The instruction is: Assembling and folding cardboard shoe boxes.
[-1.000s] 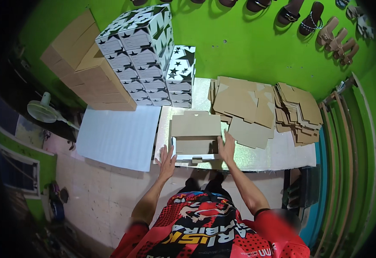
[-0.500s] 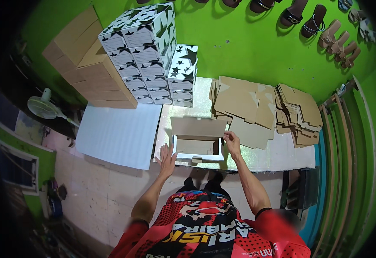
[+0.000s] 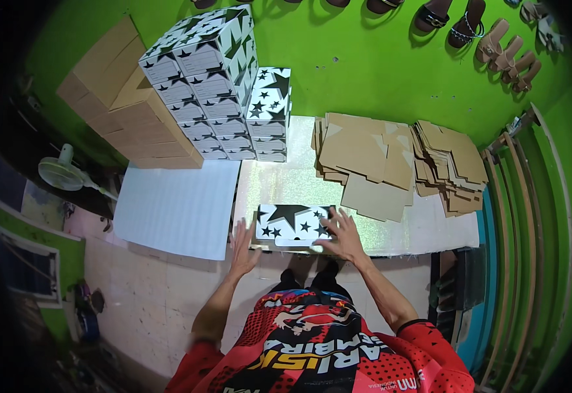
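A white cardboard box (image 3: pixel 287 229) printed with black stars lies at the front edge of the table, its lid down over the top. Beside its left end is my left hand (image 3: pixel 242 247), fingers stretched out and holding nothing. My right hand (image 3: pixel 345 240) reaches over the box's right end with its fingers spread, near the front right corner. Whether those fingertips touch the lid I cannot tell.
Behind stands a tall stack of star-printed boxes (image 3: pixel 215 85), with brown cartons (image 3: pixel 129 111) to its left. Flat cardboard blanks (image 3: pixel 364 154) are piled at right on the table. A white foam sheet (image 3: pixel 178 209) covers the left surface. A fan (image 3: pixel 63 171) stands further left; sandals (image 3: pixel 433 18) hang on the wall.
The box's lid has swung down toward me and covers the inside. My right hand has moved from the lid's right edge to over the front right of the box.
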A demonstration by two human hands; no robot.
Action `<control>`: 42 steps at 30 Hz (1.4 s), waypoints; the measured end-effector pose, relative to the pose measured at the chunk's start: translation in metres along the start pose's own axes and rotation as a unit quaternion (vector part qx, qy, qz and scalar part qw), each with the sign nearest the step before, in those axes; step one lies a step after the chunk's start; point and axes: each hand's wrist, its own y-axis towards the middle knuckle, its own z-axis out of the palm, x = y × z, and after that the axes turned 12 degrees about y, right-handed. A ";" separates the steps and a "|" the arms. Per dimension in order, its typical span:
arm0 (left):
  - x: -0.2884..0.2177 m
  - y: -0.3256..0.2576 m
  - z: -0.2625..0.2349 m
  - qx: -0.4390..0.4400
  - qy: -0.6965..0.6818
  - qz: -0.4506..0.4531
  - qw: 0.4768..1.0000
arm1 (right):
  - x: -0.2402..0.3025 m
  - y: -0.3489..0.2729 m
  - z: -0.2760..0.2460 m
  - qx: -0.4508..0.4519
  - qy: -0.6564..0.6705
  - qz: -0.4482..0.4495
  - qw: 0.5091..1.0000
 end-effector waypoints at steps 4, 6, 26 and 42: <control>-0.027 0.029 -0.010 0.061 0.123 0.105 0.985 | 0.004 -0.005 0.012 0.065 -0.066 -0.063 0.994; -0.035 0.038 -0.012 0.094 0.162 0.137 0.973 | 0.000 -0.007 0.020 0.071 -0.088 -0.081 0.990; -0.025 0.039 -0.003 0.112 0.142 0.132 0.975 | -0.017 -0.009 0.033 0.041 -0.125 -0.184 0.974; -0.021 0.038 0.004 0.095 0.152 0.124 0.976 | 0.018 0.018 0.008 0.097 -0.097 -0.086 0.987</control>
